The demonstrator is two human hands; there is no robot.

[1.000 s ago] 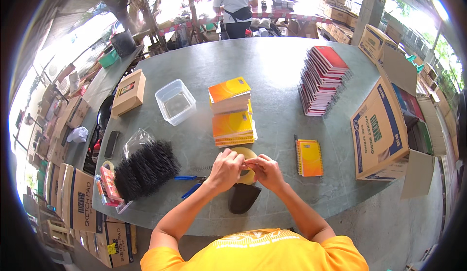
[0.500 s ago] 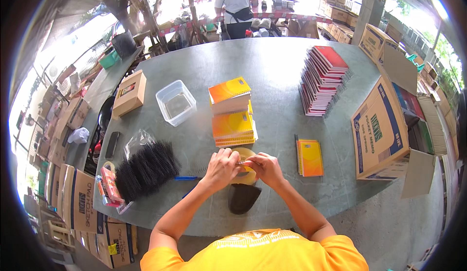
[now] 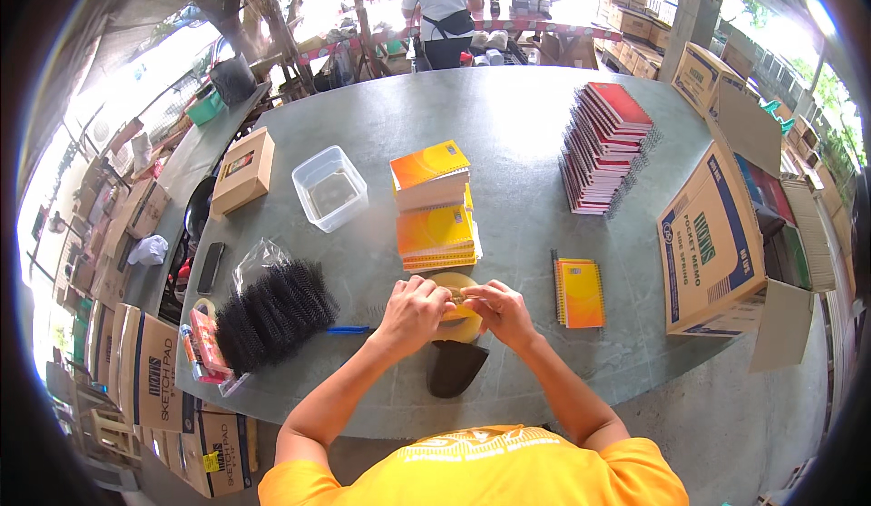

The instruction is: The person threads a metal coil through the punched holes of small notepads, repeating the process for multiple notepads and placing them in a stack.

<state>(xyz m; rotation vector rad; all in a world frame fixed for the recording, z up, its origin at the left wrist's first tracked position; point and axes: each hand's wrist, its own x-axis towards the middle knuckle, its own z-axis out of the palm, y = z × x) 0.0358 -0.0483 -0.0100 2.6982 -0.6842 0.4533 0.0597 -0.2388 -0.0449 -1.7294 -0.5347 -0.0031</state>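
Both hands meet over a roll of yellowish tape [image 3: 468, 329] near the table's front edge. My left hand [image 3: 414, 312] is closed, its fingertips pinched together on something small. My right hand [image 3: 504, 312] comes in from the other side, thumb and fingers pinching at the same spot. What lies between the fingertips is too small to make out. Just below the roll is a dark, round-ended flat piece [image 3: 457, 369]. Beyond the hands stands a stack of yellow-orange spiral notebooks [image 3: 435, 235]. A blue pen [image 3: 348, 331] lies left of my left hand.
Right of my hands lies a small pile of yellow notebooks [image 3: 582, 294]; farther back rises a stack of red notebooks [image 3: 610, 147]. An open carton [image 3: 712, 243] stands at right. On the left are black spiral coils [image 3: 275, 321], a clear plastic tub [image 3: 329, 188] and a cardboard box [image 3: 243, 172].
My hands stay over the tape roll, fingertips still together. The right fingers have shifted slightly, curling lower over the roll. The stacks have not been moved.
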